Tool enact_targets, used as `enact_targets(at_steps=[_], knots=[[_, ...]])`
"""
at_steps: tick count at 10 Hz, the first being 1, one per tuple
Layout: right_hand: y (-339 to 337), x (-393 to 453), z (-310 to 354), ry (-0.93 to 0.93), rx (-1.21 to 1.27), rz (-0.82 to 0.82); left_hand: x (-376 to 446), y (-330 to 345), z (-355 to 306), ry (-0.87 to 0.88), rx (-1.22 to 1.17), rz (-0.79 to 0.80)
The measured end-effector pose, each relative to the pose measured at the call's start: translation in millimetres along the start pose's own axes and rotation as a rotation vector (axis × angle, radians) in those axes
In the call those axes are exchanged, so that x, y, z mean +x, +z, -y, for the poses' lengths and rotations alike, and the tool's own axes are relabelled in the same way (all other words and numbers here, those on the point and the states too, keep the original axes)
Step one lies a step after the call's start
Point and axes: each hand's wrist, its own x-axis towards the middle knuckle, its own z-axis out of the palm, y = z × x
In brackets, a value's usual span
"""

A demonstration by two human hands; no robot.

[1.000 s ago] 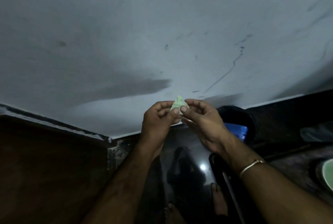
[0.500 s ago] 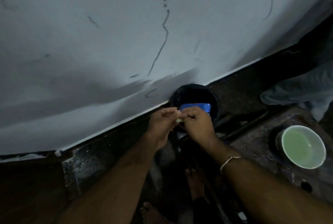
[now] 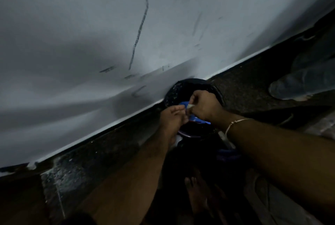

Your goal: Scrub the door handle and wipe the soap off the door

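Lowered over the bucket (image 3: pixel 183 87), both hands' fingers (image 3: pixel 196 96) pinch a blurred pale scrap (image 3: pixel 190 106).

Looks like a dim room in a home, probably a wash or utility corner. Cues: painted white wall (image 3: pixel 90 25) with a long crack and scuff marks, meeting a dark speckled stone floor (image 3: pixel 101 154) along its base, and a black bucket (image 3: pixel 183 87) standing against the wall's foot. Bare feet (image 3: pixel 197 194) on the floor and cloth (image 3: pixel 306 81) heaped at the floor's right edge fit domestic.
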Motion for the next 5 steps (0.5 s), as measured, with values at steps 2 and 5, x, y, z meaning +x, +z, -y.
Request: enact_targets(at_steps=[2, 5], knots=[[15, 40, -24, -0.154, -0.211, 0.009, 33, -3, 14, 0.135, 0.402, -0.068], [29, 46, -50, -0.182, -0.516, 0.267, 30, 2, 23, 0.242, 0.701, 0.006]])
